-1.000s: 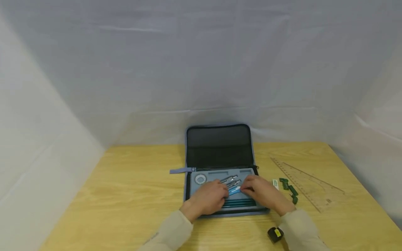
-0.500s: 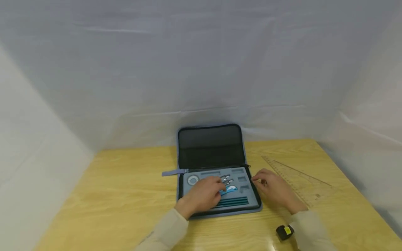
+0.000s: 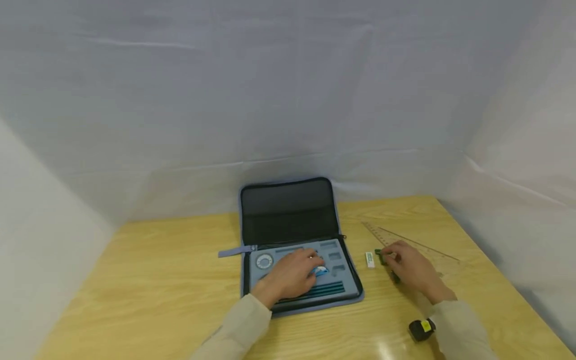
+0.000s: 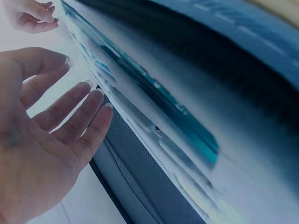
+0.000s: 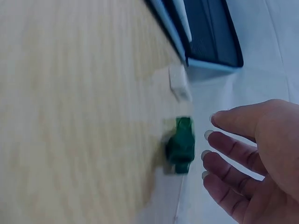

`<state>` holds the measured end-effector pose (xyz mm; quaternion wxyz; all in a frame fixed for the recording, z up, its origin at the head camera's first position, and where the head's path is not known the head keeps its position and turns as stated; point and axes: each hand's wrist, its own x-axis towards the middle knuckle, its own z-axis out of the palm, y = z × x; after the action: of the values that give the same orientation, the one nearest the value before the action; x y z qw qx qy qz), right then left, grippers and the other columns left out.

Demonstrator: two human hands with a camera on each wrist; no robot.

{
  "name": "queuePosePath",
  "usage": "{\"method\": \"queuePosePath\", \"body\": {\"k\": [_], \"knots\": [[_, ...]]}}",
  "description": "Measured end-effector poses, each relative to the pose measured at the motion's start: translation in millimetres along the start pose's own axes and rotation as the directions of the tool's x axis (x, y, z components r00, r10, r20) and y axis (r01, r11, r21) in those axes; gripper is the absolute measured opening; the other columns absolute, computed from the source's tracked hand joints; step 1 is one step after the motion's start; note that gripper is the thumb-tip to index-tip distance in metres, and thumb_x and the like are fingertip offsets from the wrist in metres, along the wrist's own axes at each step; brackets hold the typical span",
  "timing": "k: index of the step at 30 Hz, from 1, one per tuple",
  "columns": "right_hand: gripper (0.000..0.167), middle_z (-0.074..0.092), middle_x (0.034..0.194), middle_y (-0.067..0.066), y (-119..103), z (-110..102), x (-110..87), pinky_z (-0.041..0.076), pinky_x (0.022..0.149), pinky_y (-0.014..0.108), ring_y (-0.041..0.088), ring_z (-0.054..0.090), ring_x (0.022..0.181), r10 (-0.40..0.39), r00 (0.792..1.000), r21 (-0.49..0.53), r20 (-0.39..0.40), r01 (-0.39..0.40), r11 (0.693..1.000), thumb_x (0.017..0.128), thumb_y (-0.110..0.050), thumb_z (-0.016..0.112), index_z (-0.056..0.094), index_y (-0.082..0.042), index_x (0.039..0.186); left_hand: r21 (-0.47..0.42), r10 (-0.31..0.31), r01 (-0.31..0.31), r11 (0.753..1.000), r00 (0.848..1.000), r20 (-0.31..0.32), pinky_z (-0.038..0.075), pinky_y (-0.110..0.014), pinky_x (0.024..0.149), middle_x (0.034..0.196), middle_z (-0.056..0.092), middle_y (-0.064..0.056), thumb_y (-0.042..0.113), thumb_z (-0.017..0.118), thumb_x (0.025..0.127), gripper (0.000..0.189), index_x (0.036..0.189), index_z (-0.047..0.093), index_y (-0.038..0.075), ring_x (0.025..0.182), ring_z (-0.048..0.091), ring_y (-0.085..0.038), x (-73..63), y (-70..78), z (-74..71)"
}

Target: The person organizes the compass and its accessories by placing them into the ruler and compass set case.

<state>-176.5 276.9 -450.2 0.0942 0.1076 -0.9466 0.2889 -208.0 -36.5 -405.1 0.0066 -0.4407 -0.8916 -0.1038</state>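
My left hand [image 3: 292,272] lies over the grey insert [image 3: 350,278] of an unzipped drawing-set case, its fingers spread and relaxed in the left wrist view. Beside its fingertips shows a blue-and-white piece [image 3: 321,271], partly covered by the hand. Dark green pencils [image 3: 332,289] lie in a slot near the insert's front. To the right of the case, my right hand [image 3: 411,267] hovers at some small dark green pieces [image 5: 182,147], fingers loosely bent with a gap to them in the right wrist view. A white eraser [image 3: 370,260] with green print lies between case and hand.
The case's black mesh lid [image 3: 288,210] stands raised at the back. A clear set square [image 3: 443,253] lies beyond my right hand. Near my right sleeve sits a black object with a yellow label [image 3: 422,330]. A round white dial-like disc [image 3: 264,261] occupies the insert's left corner.
My right hand has left the insert and moved right to the dark green pieces. The left hand stays over the insert. The head view has swung slightly right.
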Motion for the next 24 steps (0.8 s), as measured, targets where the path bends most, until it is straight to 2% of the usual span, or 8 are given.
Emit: {"method": "queuePosePath", "body": {"k": [6, 10, 16, 24], "knots": [[0.02, 0.059, 0.108, 0.01, 6.2, -1.2, -7.8, 0.051, 0.064, 0.038, 0.019, 0.06, 0.081, 0.018, 0.999, -0.014, -0.042, -0.019, 1.0, 0.095, -0.012, 0.059, 0.067, -0.002, 0.11, 0.027, -0.005, 0.005, 1.0, 1.0, -0.001, 0.049, -0.033, 0.08, 0.118, 0.057, -0.001, 0.017, 0.057, 0.095, 0.026, 0.12, 0.064, 0.018, 0.102, 0.055, -0.019, -0.1, 2.9, 0.5], [0.021, 0.059, 0.107, 0.012, 5.6, -2.2, -8.3, 0.05, 0.062, 0.036, 0.018, 0.059, 0.079, 0.026, 0.999, -0.002, -0.041, -0.026, 1.0, 0.094, -0.014, 0.06, 0.067, -0.001, 0.11, 0.038, -0.017, 0.016, 0.999, 1.0, 0.018, 0.049, -0.034, 0.083, 0.121, 0.056, -0.002, 0.02, 0.057, 0.095, 0.028, 0.122, 0.063, 0.018, 0.105, 0.054, -0.019, 0.2, 4.9, -0.6], [0.029, 0.058, 0.111, 0.012, 4.1, -1.2, -4.7, 0.05, 0.064, 0.038, 0.015, 0.057, 0.079, 0.088, 0.996, -0.006, 0.017, -0.088, 0.996, 0.093, -0.028, 0.063, 0.068, -0.006, 0.11, 0.02, -0.027, 0.026, 0.999, 0.998, 0.05, 0.048, -0.033, 0.085, 0.123, 0.055, -0.001, 0.021, 0.057, 0.096, 0.029, 0.124, 0.062, 0.019, 0.107, 0.054, -0.018, 0.8, 5.4, -1.4], [0.036, 0.058, 0.111, 0.014, 0.5, -0.7, -3.4, 0.051, 0.071, 0.047, 0.024, 0.061, 0.088, 0.152, 0.985, -0.045, 0.082, -0.149, 0.988, 0.09, -0.037, 0.065, 0.067, -0.005, 0.107, 0.021, -0.038, 0.037, 0.999, 0.998, 0.045, 0.047, -0.034, 0.087, 0.125, 0.054, -0.001, 0.021, 0.057, 0.096, 0.029, 0.124, 0.062, 0.02, 0.11, 0.053, -0.018, -1.5, 6.1, -0.8]]}}
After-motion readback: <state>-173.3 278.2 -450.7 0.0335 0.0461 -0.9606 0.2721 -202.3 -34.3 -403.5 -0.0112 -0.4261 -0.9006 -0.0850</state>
